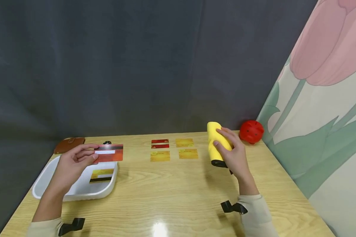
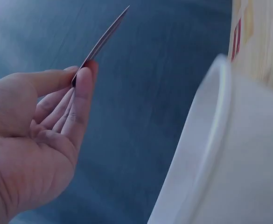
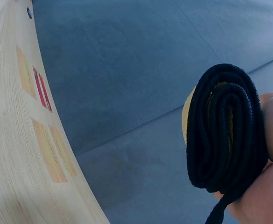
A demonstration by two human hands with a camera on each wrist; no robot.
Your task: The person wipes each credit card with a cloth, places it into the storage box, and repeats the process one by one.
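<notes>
My left hand [image 1: 68, 169] pinches a red bank card [image 1: 114, 152] between thumb and fingers, above the right part of a white plastic basin [image 1: 114, 179]. The card's dark stripe and white strip show in the head view; in the left wrist view it is nearly edge-on. A yellow card with a dark stripe [image 1: 102, 174] lies inside the basin. Held up over the right side of the table, a rolled yellow cloth [image 1: 214, 133] is gripped by my right hand [image 1: 235, 156]. Its black spiral end [image 3: 225, 130] and a dangling black strap [image 3: 216, 212] appear in the right wrist view.
Mid-table lie a red card [image 1: 160, 144] and three yellow cards [image 1: 160, 156]. A brown leather wallet [image 1: 69, 144] and a small black object [image 1: 107, 142] are behind the basin. A red piggy bank [image 1: 251, 132] stands at the back right, near a dark curtain [image 1: 154, 72].
</notes>
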